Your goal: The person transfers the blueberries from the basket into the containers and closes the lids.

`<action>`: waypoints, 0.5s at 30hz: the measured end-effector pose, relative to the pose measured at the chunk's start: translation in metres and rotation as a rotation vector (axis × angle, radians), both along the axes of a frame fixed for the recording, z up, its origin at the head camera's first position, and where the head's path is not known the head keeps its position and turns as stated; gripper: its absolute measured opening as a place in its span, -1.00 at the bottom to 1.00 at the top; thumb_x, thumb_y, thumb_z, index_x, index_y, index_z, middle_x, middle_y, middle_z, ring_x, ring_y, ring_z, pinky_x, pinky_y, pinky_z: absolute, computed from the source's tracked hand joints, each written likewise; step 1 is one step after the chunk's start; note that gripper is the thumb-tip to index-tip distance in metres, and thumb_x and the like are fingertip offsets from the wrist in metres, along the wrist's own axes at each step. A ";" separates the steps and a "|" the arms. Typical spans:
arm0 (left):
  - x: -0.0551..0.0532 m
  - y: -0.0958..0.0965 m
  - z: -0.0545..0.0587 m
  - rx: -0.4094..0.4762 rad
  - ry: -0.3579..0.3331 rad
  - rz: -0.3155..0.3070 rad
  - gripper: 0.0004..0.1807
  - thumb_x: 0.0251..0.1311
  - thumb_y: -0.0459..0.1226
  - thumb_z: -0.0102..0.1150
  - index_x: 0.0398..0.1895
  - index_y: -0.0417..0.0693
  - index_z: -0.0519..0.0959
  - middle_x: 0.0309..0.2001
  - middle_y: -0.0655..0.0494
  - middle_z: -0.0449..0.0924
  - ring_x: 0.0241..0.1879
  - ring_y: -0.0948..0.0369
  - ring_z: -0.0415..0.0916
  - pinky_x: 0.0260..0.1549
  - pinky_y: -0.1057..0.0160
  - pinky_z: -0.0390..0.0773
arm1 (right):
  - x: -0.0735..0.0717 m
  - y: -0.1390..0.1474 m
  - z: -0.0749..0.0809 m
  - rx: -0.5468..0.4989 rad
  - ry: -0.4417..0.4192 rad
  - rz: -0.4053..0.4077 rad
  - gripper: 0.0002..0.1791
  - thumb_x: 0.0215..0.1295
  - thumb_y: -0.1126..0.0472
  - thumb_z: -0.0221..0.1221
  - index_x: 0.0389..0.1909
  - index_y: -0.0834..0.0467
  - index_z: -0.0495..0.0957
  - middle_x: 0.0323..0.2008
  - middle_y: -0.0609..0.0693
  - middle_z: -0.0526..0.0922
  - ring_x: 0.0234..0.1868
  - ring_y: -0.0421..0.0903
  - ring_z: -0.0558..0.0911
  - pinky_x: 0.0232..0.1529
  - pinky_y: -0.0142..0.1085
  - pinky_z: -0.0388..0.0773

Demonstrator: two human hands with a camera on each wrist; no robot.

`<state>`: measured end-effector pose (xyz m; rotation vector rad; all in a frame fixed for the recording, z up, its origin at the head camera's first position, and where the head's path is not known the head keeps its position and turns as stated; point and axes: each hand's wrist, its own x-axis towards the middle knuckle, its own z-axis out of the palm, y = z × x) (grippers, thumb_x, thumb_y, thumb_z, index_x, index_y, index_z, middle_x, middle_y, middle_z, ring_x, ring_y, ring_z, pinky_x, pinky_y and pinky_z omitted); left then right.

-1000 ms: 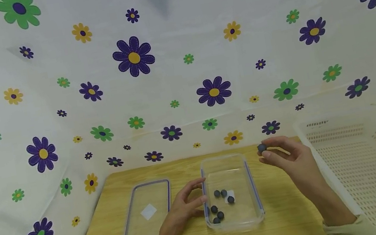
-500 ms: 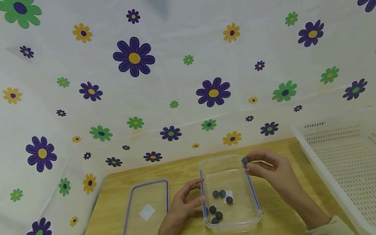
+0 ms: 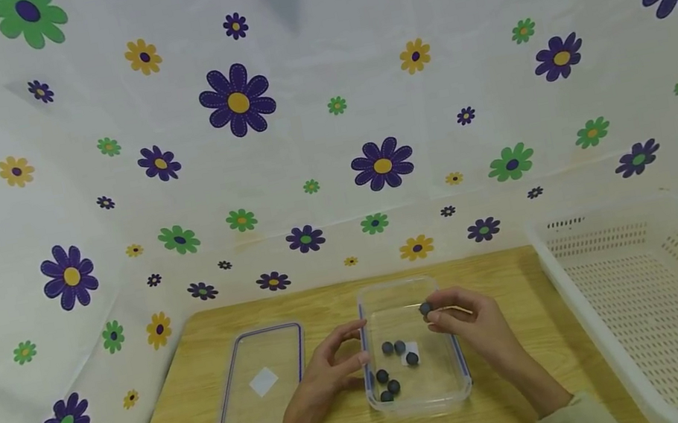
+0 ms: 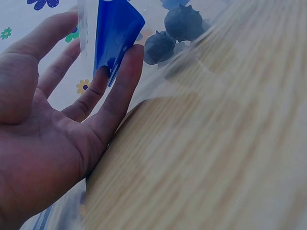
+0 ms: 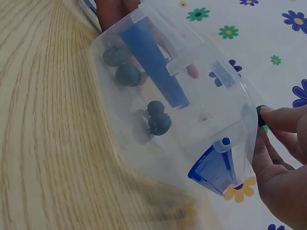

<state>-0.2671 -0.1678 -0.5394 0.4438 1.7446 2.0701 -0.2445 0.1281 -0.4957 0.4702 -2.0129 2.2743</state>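
Between thumb and fingers, my right hand [image 3: 475, 320] pinches a dark blueberry [image 3: 426, 309] over the right part of a clear plastic container [image 3: 440, 399]. Several more blueberries [image 3: 394, 386] lie inside on the container's floor, mostly toward its near left. My left hand [image 3: 321, 381] touches the container's left side with relaxed fingers. In the left wrist view its fingertips are at a blue side latch [image 4: 115, 36], with the palm turned up. The right wrist view shows the held blueberry [image 5: 261, 115] beside the container's rim, partly hidden by the fingers.
A clear lid [image 3: 259, 414] with a blue seal lies left of the container on the wooden table [image 3: 520, 391]. To the right stands a large white perforated basket [image 3: 629, 349]. A flower-print sheet [image 3: 300, 143] hangs behind and on the left.
My right hand has moved left and down with the blueberry, from right of the container to over its right part. The left hand has stayed at the container's side.
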 end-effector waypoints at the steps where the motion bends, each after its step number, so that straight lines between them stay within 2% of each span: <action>1: 0.000 0.000 0.000 -0.002 0.000 0.001 -0.29 0.39 -0.36 0.26 0.55 -0.15 0.24 0.40 -0.32 0.16 0.12 -0.10 0.53 -0.08 -0.15 0.70 | 0.000 0.000 0.000 0.011 0.002 -0.002 -0.70 0.38 0.43 0.26 0.06 0.50 0.53 -0.01 0.39 0.60 -0.10 -0.08 0.75 -0.03 -0.17 0.71; 5: 0.000 0.001 0.000 -0.001 -0.001 0.002 -0.30 0.40 -0.36 0.26 0.55 -0.16 0.24 0.39 -0.31 0.17 0.11 -0.08 0.54 -0.08 -0.14 0.70 | -0.001 0.000 -0.001 0.045 0.012 -0.010 -0.71 0.38 0.41 0.27 0.05 0.48 0.55 -0.01 0.42 0.60 -0.10 -0.07 0.76 -0.04 -0.20 0.71; 11: 0.000 0.001 0.001 -0.006 -0.002 0.003 -0.30 0.40 -0.35 0.26 0.55 -0.15 0.24 0.39 -0.31 0.17 0.14 -0.11 0.53 -0.08 -0.14 0.70 | 0.000 -0.001 0.000 0.084 0.025 -0.025 -0.71 0.39 0.39 0.28 0.05 0.44 0.57 -0.03 0.39 0.62 -0.09 0.05 0.76 -0.06 -0.22 0.72; 15: 0.001 0.001 0.001 -0.007 -0.006 0.001 -0.29 0.39 -0.34 0.27 0.55 -0.15 0.24 0.39 -0.32 0.17 0.14 -0.12 0.53 -0.07 -0.13 0.70 | 0.001 -0.001 0.000 0.099 0.020 -0.039 -0.72 0.40 0.37 0.28 0.05 0.42 0.58 -0.03 0.38 0.63 -0.11 0.01 0.76 -0.06 -0.23 0.72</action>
